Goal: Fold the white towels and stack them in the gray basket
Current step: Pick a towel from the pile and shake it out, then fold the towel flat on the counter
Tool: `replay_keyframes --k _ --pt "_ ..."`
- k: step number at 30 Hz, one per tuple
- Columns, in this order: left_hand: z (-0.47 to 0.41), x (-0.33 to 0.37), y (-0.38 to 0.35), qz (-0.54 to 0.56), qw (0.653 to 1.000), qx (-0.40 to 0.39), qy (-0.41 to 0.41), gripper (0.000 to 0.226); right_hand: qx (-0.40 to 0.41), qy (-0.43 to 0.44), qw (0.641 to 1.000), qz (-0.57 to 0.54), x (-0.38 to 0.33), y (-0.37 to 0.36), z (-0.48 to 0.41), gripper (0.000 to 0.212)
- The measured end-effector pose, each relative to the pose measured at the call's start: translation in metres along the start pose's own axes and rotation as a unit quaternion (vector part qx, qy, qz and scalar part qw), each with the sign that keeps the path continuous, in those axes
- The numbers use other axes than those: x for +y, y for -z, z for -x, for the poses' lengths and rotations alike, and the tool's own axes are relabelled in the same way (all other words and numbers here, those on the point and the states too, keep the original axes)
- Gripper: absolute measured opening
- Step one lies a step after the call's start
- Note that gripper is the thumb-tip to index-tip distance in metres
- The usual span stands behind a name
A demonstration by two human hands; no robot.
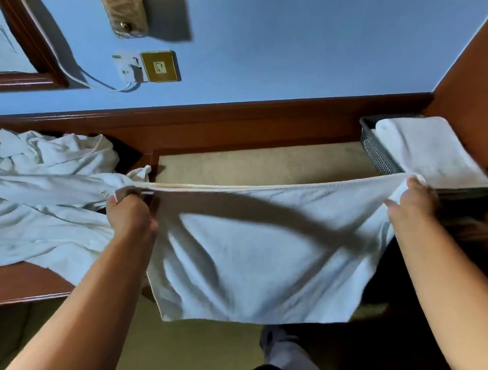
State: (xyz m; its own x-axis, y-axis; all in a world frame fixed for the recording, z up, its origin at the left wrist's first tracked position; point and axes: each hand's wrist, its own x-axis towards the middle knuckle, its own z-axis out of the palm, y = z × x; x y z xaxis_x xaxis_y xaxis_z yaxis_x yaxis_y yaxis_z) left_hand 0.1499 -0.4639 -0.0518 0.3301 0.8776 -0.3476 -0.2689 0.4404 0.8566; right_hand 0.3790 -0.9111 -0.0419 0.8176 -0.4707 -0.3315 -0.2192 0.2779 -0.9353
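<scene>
white towel point(253, 256) hangs doubled, stretched between both hands, creased.

I see one white towel point(253, 253) stretched wide in the air, top edge pulled straight, the rest hanging down. A messy pile of white towels point(44, 191) lies on the desk point(25, 283) at the left. A folded towel point(429, 148) sits in the gray basket point(377, 152) at the right.
</scene>
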Motion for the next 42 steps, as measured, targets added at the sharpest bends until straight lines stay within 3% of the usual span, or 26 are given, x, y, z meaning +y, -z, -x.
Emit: replay_keyframes --k 3,7,11,14,18,21,26,27,30,35,42 --pt "-0.038 0.003 -0.061 -0.026 0.998 0.026 -0.05 0.028 0.03 0.075 0.996 0.043 -0.032 -0.05 -0.04 0.018" --pt "-0.102 0.01 -0.147 -0.088 0.99 0.07 -0.08 0.025 -0.046 0.114 0.989 0.087 -0.068 -0.137 -0.102 0.018" --pt "-0.165 -0.015 -0.203 -0.222 0.97 0.035 -0.09 0.013 -0.08 0.153 0.968 0.184 -0.063 -0.216 -0.167 0.032" --pt "-0.16 -0.049 -0.215 -0.383 0.917 -0.015 -0.112 0.039 -0.15 0.187 0.89 0.389 -0.029 -0.246 -0.205 0.051" --pt "-0.137 -0.129 -0.161 -0.458 0.883 -0.085 -0.058 0.059 -0.271 0.159 0.753 0.578 0.05 -0.249 -0.218 0.066" --pt "-0.109 -0.178 -0.081 -0.603 0.793 -0.089 -0.01 0.056 -0.372 0.154 0.662 0.632 0.109 -0.229 -0.183 0.063" --pt "-0.057 -0.193 0.034 -0.744 0.663 -0.034 0.08 0.058 -0.508 0.172 0.549 0.641 0.167 -0.194 -0.107 0.055" --pt "-0.052 -0.19 0.046 -0.752 0.651 -0.01 0.108 0.064 -0.529 0.185 0.53 0.637 0.174 -0.191 -0.094 0.053" --pt "-0.046 -0.183 0.064 -0.743 0.653 0.047 0.14 0.076 -0.574 0.198 0.486 0.629 0.19 -0.184 -0.056 0.05" --pt "-0.055 -0.175 0.066 -0.755 0.641 0.034 0.134 0.073 -0.627 0.194 0.431 0.619 0.209 -0.189 -0.002 0.046" --pt "-0.085 -0.154 0.077 -0.744 0.641 -0.072 0.173 0.037 -0.65 0.198 0.375 0.631 0.224 -0.228 0.083 0.04"
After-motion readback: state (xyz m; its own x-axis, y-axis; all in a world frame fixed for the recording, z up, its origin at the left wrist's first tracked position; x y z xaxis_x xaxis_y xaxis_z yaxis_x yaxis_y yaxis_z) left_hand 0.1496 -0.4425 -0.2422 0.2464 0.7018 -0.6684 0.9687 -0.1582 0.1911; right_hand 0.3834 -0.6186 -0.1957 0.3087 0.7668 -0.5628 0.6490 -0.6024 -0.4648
